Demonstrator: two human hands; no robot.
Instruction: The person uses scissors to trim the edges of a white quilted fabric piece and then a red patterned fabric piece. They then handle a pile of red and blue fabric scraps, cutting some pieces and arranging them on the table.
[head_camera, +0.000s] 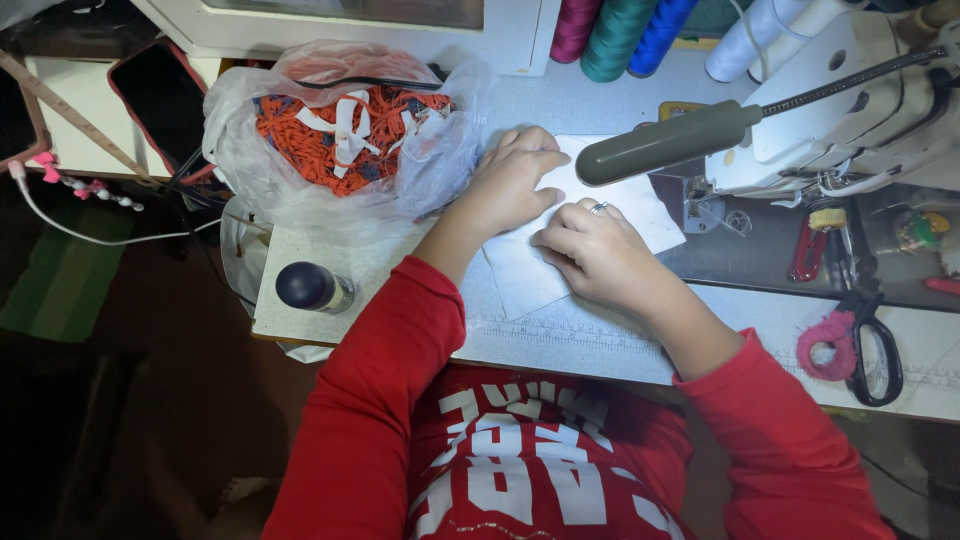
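hands rest on a white fabric piece (640, 215) lying flat on the sewing table (560, 340), just left of the sewing machine (850, 110). left hand (510, 180) lies with fingers loosely spread, palm down on the cloth's upper edge; right hand (595, 245) (ring on one finger) has fingers curled, pressing the cloth near its middle, gripping nothing. to do this well, i'd judge: keep both palms flat and smooth the cloth square. a plastic bag of orange trim (345, 135) sits beside the left hand.
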